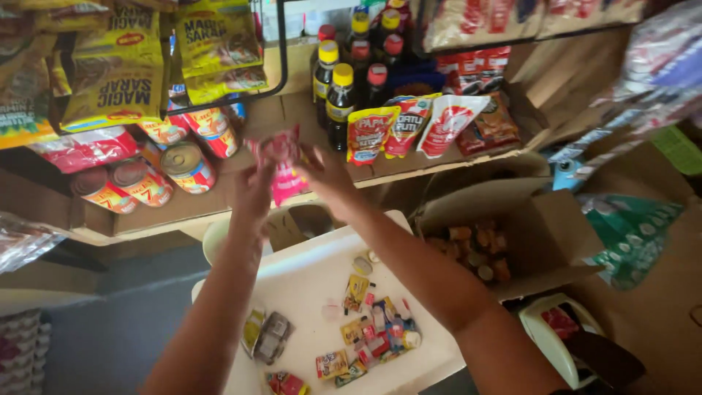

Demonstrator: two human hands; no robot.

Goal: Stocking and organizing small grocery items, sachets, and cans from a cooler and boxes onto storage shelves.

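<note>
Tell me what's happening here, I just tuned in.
A person is reaching up to a wooden shelf with both hands. The left hand and right hand hold a pink-and-red sachet pack between them, just in front of the shelf edge. Cans lie on their sides to the left; dark bottles and red pouches stand to the right. Below, a white tray carries small loose packets, beside an open cardboard box.

Soft indoor light; hands motion-blurred, edges bent and smeared, floor dim.
</note>
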